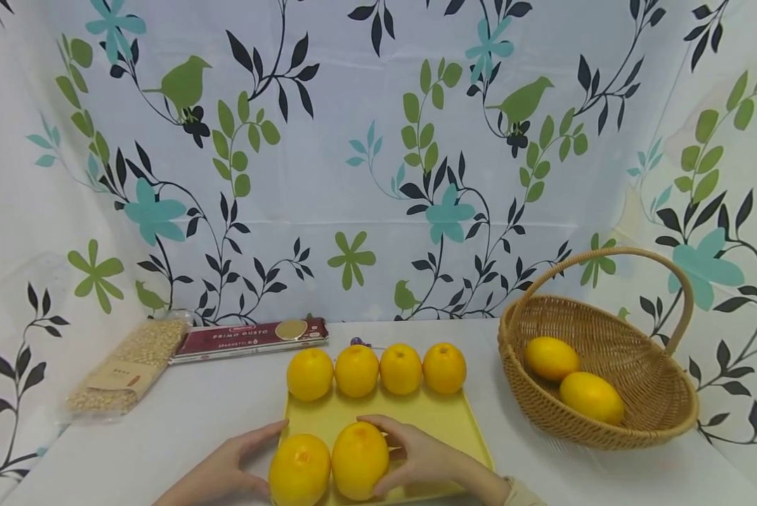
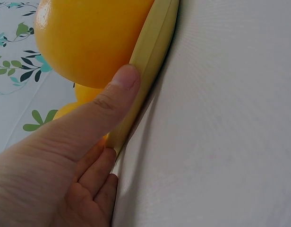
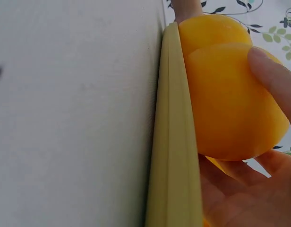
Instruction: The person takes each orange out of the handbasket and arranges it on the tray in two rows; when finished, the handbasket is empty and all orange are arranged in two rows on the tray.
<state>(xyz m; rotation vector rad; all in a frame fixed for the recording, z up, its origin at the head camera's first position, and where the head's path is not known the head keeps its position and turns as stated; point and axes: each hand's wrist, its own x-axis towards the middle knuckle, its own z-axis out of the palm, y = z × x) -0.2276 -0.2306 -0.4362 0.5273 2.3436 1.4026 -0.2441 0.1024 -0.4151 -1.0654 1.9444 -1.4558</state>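
A yellow tray (image 1: pixel 438 425) lies on the table in the head view, with a row of several oranges (image 1: pixel 357 371) along its far edge. Two more sit side by side at its near left: a left orange (image 1: pixel 299 467) and a right orange (image 1: pixel 360 460). My right hand (image 1: pixel 425 457) holds the right orange from its right side, thumb near, fingers behind; the right wrist view also shows this grip on the orange (image 3: pixel 235 104). Beside the left orange is my left hand (image 1: pixel 226 467), fingers loosely spread. In the left wrist view its thumb (image 2: pixel 115 97) touches the tray rim (image 2: pixel 152 42).
At the right stands a wicker basket (image 1: pixel 644 422) with a tall handle, two oval yellow fruits (image 1: pixel 592 398) inside. Back left lie a clear bag of grains (image 1: pixel 128 369) and a dark red spaghetti pack (image 1: pixel 248 337). A patterned curtain (image 1: pixel 327 176) hangs behind the table.
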